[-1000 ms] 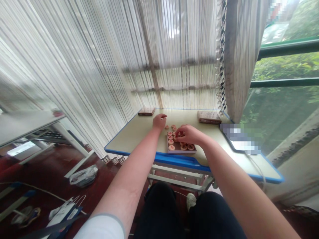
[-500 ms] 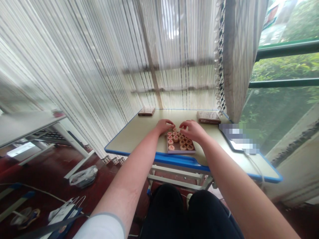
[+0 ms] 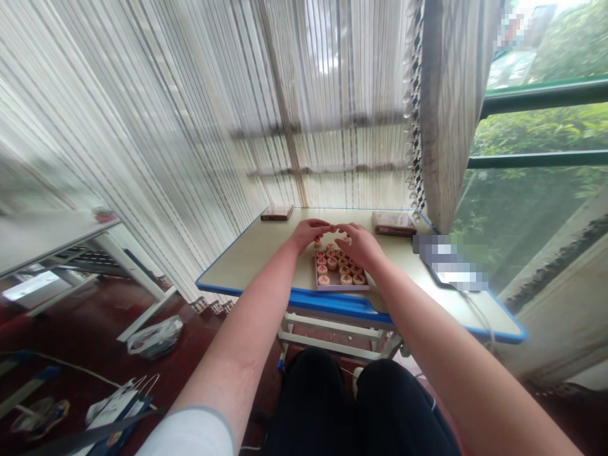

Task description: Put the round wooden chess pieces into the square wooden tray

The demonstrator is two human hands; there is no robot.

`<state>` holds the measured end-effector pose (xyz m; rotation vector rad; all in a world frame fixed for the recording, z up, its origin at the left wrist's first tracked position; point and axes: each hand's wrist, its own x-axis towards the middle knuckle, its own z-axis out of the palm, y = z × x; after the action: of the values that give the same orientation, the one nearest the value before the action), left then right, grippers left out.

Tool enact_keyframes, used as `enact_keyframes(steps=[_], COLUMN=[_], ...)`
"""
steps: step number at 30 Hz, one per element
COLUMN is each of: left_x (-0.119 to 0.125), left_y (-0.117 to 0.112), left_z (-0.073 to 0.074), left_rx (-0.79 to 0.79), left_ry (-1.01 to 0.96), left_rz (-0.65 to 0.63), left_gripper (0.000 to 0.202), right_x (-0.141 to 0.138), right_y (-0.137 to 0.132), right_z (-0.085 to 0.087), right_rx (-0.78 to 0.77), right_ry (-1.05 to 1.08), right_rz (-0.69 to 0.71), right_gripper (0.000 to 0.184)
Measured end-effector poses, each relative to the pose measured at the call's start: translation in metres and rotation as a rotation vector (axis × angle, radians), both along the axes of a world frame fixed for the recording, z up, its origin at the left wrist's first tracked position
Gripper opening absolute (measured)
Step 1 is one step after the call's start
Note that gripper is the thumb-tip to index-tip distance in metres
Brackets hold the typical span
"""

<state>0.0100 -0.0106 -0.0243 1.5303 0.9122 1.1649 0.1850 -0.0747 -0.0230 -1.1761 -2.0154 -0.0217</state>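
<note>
A shallow, pale pinkish box (image 3: 341, 288) of round wooden xiangqi pieces (image 3: 323, 280) with red and black characters lies near the front of the table. Just past its far side, my left hand (image 3: 310, 235) has its fingertips closed on a small piece, partly hidden. My right hand (image 3: 363, 246) reaches over the box's far right corner, its fingertips meeting the left ones while the thumb stays apart. One loose piece (image 3: 318, 242) is beneath my left hand, and another piece (image 3: 331, 247) is at the box's far edge. A further piece (image 3: 348, 240) shows under my right fingers.
The table (image 3: 247, 259) has a blue rim. A brown flat case (image 3: 277, 212) lies at its back left, a larger brown case (image 3: 394, 223) at its back right. A dark device (image 3: 451, 272) with a cable is on the right. String curtains hang behind.
Both hands have moved farther from me, past the box's far edge, and their fingertips have come together. More loose pieces beyond the box now show. The view has shifted slightly.
</note>
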Motion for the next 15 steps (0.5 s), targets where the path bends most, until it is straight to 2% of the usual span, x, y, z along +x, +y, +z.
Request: enact_keyframes(steps=[3,9,15], left_x=[0.001,0.002,0.004], left_y=[-0.003,-0.009,-0.014], left_z=[0.003,0.007,0.009], left_rx=[-0.058,-0.105,-0.085], left_ry=[-0.026,0.043,0.063], left_rz=[-0.023,-0.090,-0.074], left_gripper=[0.035,0.034,0.035], right_x=[-0.001,-0.001,-0.003], right_y=[0.001,-0.001,-0.005], right_z=[0.000,0.005,0.011], right_rx=[0.034,0.046,0.061], right_ry=[0.032,0.041,0.051], right_rz=[0.003,-0.049,-0.067], right_gripper=[0.032,0.019,0.028])
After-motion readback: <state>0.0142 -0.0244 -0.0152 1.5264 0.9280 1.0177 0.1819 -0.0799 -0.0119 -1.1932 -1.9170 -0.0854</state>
